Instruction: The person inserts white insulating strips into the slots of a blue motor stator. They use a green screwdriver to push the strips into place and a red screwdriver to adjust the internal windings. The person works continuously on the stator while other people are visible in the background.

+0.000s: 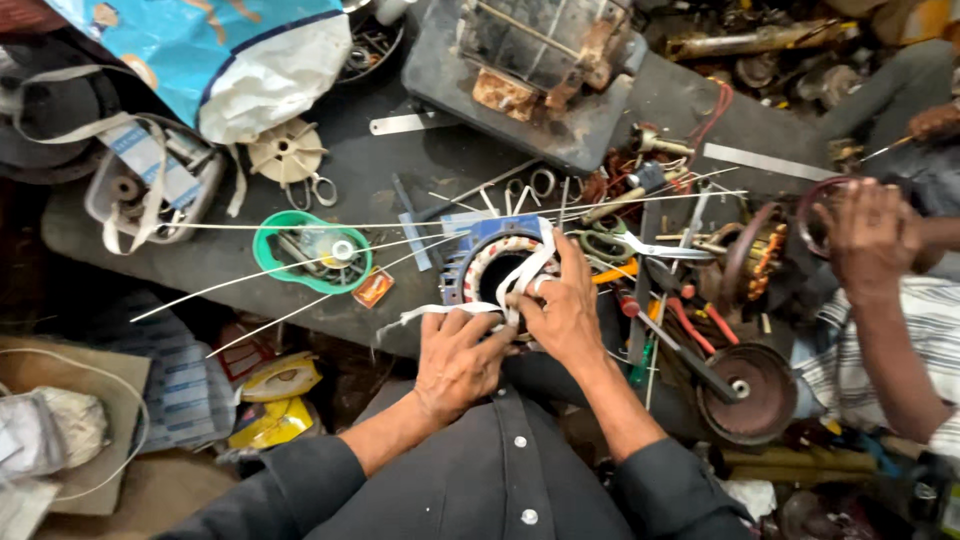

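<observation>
A round motor stator (497,262) with copper windings and a blue frame sits at the near edge of a dark workbench (300,190). My left hand (458,362) pinches a white cloth tape (430,311) at the stator's near rim. Over the rim's right side, my right hand (563,305) grips the same tape where it loops across the winding. Long thin white strips (300,268) fan out to the left from the stator.
A green round lid (311,252) with parts lies left of the stator. Scissors (640,246), screwdrivers and pliers clutter the right side. Another person's hand (868,235) rests on a second stator (757,258) at the right. A grey machine housing (530,70) stands at the back.
</observation>
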